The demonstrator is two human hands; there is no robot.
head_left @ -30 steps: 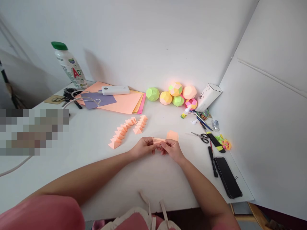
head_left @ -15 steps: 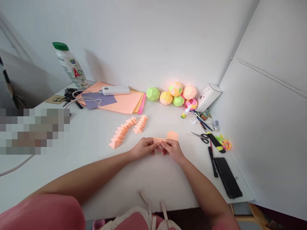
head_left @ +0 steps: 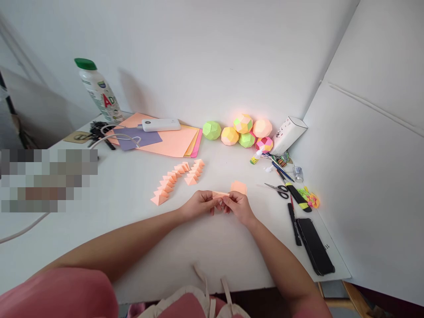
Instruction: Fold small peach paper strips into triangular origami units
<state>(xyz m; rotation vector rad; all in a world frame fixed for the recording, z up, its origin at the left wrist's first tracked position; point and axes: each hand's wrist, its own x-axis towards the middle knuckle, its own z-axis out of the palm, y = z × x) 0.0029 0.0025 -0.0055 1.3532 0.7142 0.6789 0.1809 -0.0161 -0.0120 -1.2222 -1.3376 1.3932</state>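
Between my two hands is a small folded piece of peach paper [head_left: 220,194], held above the white table. My left hand [head_left: 201,204] pinches its left end, thumb pressed on the near side. At the other end my right hand [head_left: 239,206] pinches it too, and the thumbs nearly meet in the middle. Fingers cover much of the lower part. Just beyond my right hand lies a peach paper square [head_left: 239,187], perhaps a stack. To the left, folded peach paper units [head_left: 168,182] stand in a curved row, with a shorter row [head_left: 195,171] beside it.
Several faceted paper balls [head_left: 243,124] sit against the wall. A glue bottle [head_left: 255,157], scissors [head_left: 281,191], a yellow-black cutter [head_left: 300,197] and a phone [head_left: 316,246] lie on the right. Colored paper sheets [head_left: 172,141], a white power bank [head_left: 161,125] and a bottle [head_left: 101,95] are back left.
The folded paper has tilted slightly between my fingers, showing a little more of its upper face. Both hands keep their pinch in nearly the same place.
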